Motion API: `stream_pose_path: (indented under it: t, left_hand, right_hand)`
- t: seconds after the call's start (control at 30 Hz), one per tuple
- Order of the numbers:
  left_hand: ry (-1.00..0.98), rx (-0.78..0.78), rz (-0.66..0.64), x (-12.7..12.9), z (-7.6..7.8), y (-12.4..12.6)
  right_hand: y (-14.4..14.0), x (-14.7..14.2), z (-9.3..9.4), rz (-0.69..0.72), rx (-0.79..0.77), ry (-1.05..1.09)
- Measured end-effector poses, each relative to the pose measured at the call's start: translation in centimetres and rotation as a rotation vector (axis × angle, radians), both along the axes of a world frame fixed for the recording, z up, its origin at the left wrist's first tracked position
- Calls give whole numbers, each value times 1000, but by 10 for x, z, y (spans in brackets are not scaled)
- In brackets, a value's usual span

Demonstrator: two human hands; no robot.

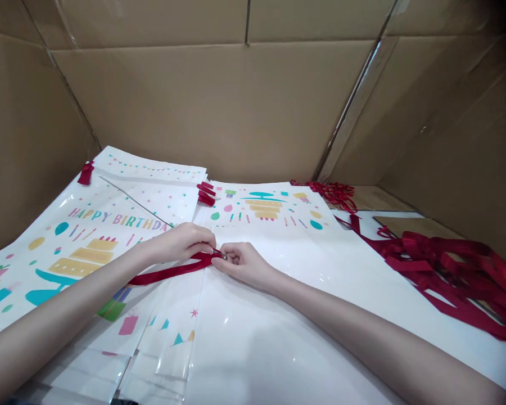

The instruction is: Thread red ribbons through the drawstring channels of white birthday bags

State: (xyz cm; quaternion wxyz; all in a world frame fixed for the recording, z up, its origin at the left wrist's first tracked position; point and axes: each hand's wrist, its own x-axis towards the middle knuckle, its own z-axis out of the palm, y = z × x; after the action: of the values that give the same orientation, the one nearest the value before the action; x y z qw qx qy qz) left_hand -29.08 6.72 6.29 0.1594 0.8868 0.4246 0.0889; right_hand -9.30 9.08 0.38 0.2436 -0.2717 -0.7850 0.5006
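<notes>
Pinching one red ribbon [172, 273] end, left hand [181, 242] and right hand [240, 261] meet fingertip to fingertip — its length trails near-left (over the birthday bag [80, 247]).

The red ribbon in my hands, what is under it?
The red ribbon lies on flattened white birthday gift bags; both hands pinch its end, hiding that spot.

Packing workshop: cardboard walls [219, 107], stacked gift bags [88, 236], ribbon pile [455, 264]
</notes>
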Motion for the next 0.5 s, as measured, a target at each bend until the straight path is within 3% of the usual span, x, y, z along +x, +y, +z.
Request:
stream_pose_path:
  t: [0.2,0.5]
  left_hand:
    - [-12,27,-19,-3,-2,3]
    - [-50,11,41,-5,-1,2]
  right_hand:
    - [0,1,0,-116,28,14]
    - [0,0,-4,-91,104,20]
